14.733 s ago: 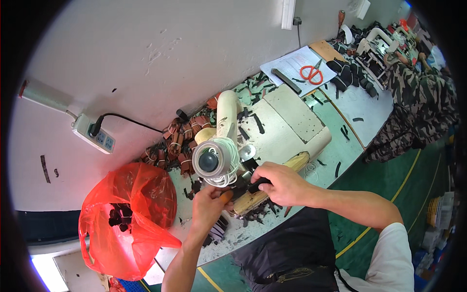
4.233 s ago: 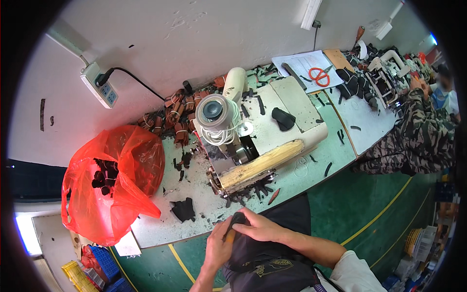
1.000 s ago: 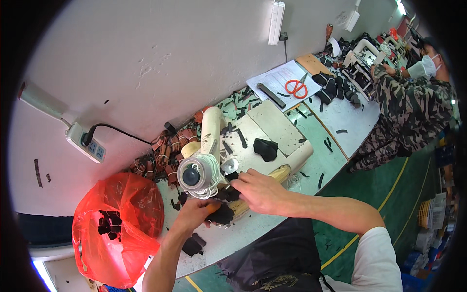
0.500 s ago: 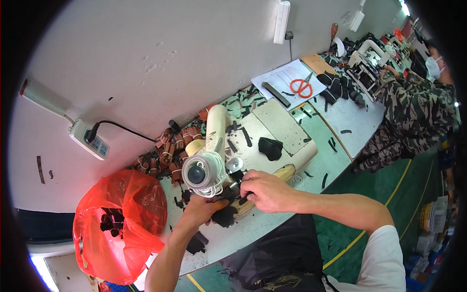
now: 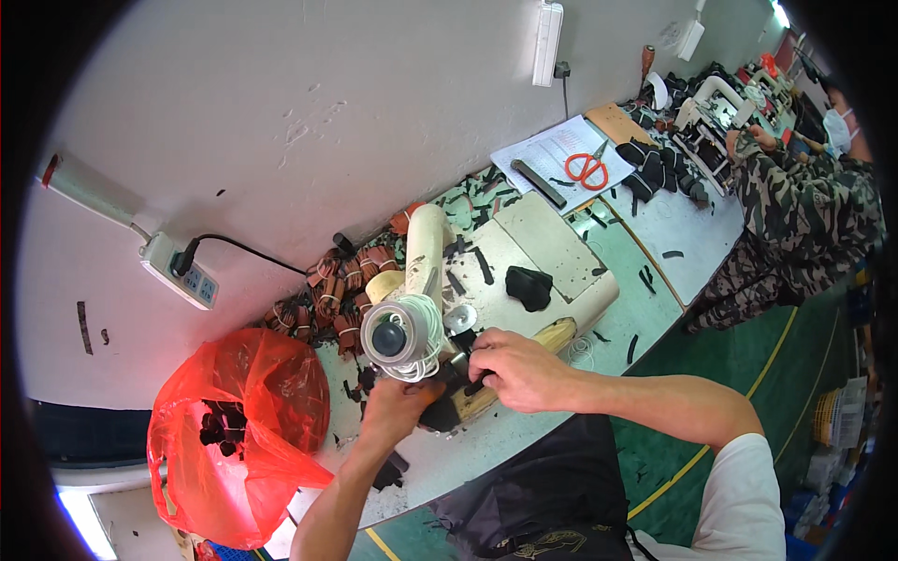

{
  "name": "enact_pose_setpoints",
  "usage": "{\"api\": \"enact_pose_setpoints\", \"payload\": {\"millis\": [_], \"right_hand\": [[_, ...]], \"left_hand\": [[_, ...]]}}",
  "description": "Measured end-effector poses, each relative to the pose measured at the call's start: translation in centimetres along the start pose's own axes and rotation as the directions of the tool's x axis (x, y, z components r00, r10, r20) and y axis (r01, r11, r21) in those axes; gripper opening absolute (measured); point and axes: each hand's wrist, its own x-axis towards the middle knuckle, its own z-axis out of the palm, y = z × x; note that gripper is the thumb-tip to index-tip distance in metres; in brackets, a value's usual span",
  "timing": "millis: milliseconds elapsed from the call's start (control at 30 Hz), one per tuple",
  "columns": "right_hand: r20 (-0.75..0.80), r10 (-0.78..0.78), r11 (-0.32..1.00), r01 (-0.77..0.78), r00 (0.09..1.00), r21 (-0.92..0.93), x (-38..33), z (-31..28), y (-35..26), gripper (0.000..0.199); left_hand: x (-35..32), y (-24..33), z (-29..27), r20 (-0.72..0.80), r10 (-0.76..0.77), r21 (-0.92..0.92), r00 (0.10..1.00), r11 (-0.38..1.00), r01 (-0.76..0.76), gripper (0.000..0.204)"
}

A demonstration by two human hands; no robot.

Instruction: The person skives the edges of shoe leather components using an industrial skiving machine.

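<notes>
Here the left hand (image 5: 398, 404) and the right hand (image 5: 519, 367) meet at the front of a cream sewing machine (image 5: 421, 299), both closed on a small black piece (image 5: 447, 404) of dark, matte material that lies at the machine's base on the pale worktable (image 5: 524, 435). The left hand's fingers curl over the near edge of the piece, while the right hand pinches its far end between thumb and fingertips (the exact outline of the piece is hidden under the hands). Another black piece (image 5: 529, 286) lies farther back on the machine bed. A red plastic bag (image 5: 234, 439) with dark scraps hangs at the table's left end, brown bundles (image 5: 327, 299) are heaped against the wall, and orange scissors (image 5: 587, 169) rest on a paper sheet well beyond.
</notes>
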Motion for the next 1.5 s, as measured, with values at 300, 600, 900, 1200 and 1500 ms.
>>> {"api": "enact_pose_setpoints", "payload": {"millis": [300, 600, 900, 1200, 1500], "right_hand": [[0.117, 0.158, 0.986, -0.151, 0.98, -0.069, -0.3, -1.0, -0.4, 0.017], [0.035, 0.13, 0.987, -0.126, 0.991, -0.104, 0.5, 0.3, -0.6, 0.017], [0.048, 0.082, 0.993, -0.086, 0.995, 0.079, 0.0, -0.3, -0.6, 0.018], [0.174, 0.197, 0.98, -0.196, 0.965, -0.025, -0.1, -1.1, -0.1, 0.028], [0.065, 0.192, 0.98, -0.195, 0.979, 0.042, -0.1, -0.3, -0.1, 0.019]], "left_hand": [[-0.7, -0.6, -1.1, 0.191, -0.191, -0.202, 0.963, 0.952, 0.229, 0.021], [-0.7, -0.1, -1.0, 0.207, -0.106, -0.256, 0.973, 0.954, 0.158, 0.02], [0.0, 0.1, -0.8, 0.154, -0.17, -0.194, 0.973, 0.961, 0.199, 0.019], [-0.2, 0.2, -1.3, 0.108, -0.193, -0.08, 0.975, 0.976, 0.202, 0.022], [-0.8, -0.8, -1.0, 0.16, -0.129, -0.243, 0.979, 0.956, 0.166, 0.017]]}}
